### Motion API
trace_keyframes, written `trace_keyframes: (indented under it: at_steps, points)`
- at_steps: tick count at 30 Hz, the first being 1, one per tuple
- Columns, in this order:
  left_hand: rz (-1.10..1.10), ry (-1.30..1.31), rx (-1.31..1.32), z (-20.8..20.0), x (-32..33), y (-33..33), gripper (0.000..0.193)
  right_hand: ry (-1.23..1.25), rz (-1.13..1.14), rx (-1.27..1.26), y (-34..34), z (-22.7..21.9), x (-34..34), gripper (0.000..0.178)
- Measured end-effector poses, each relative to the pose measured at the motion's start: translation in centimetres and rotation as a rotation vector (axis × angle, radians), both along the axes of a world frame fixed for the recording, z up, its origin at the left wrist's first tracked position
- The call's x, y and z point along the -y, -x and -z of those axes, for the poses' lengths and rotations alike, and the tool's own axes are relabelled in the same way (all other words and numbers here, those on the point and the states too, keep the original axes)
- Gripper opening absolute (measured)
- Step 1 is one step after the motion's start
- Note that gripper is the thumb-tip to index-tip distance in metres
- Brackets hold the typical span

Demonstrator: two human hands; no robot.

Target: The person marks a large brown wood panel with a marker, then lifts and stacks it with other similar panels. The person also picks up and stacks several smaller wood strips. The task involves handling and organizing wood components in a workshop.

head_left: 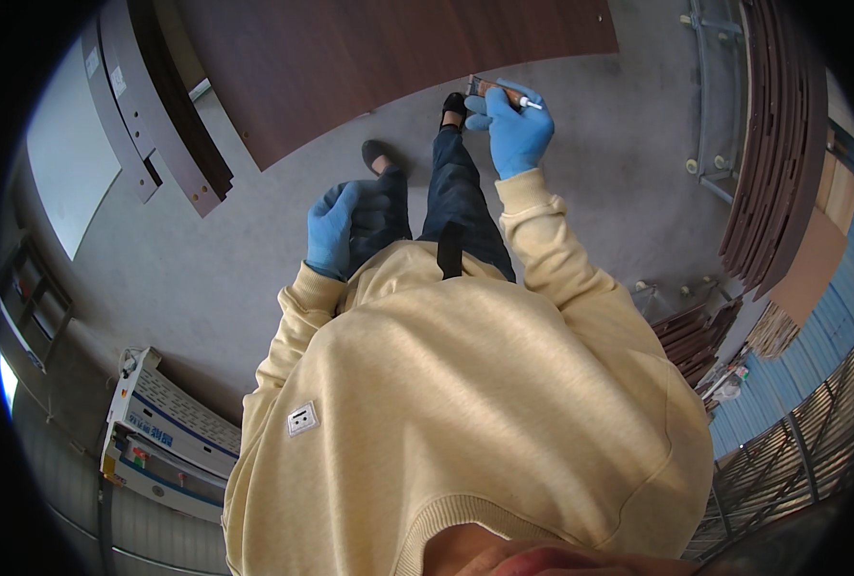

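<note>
My right hand, in a blue glove, is raised ahead of my body and closed around a small brown tube. The tube lies tilted, its white nozzle pointing right. Low beside my left thigh hangs my left hand, also gloved in blue. Its fingers are loosely bent and partly blend into the dark jeans; no object shows in it. Just beyond the tube is the near edge of a large dark reddish-brown panel.
Long narrow brown boards and a pale sheet are at the left. Dark slats stand stacked at the right beside a metal frame with wheels. A white-and-blue machine is at the lower left. My feet are on grey floor.
</note>
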State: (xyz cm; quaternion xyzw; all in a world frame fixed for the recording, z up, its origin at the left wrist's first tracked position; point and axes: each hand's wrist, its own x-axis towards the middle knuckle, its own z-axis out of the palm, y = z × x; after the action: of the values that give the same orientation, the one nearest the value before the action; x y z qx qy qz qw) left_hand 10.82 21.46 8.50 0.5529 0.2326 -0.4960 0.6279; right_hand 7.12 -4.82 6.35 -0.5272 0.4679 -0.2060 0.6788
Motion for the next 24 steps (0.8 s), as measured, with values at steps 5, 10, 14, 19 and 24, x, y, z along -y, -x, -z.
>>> trace_keyframes:
  at_steps: [5,10,14,19,24]
  points:
    - [-0.016,0.021,-0.009,0.0,0.4,0.2,0.031,-0.023,-0.029,0.034,0.0,-0.8,-0.5,0.012]
    - [0.023,-0.022,-0.013,-0.5,0.6,-0.1,0.031,-0.019,-0.135,-0.009,-1.3,-0.4,-2.1,0.011]
    - [0.020,-0.020,-0.002,-0.6,0.6,-0.1,0.031,0.038,-0.208,-0.162,-2.2,-1.2,-2.1,0.013]
    - [0.001,0.008,-0.006,-0.2,0.3,0.0,0.031,0.227,-0.300,-0.267,-2.6,-1.2,-0.5,0.016]
    - [-0.012,0.006,-0.006,0.1,0.1,-0.1,0.031,0.295,-0.246,-0.289,-1.9,-1.8,1.0,0.016]
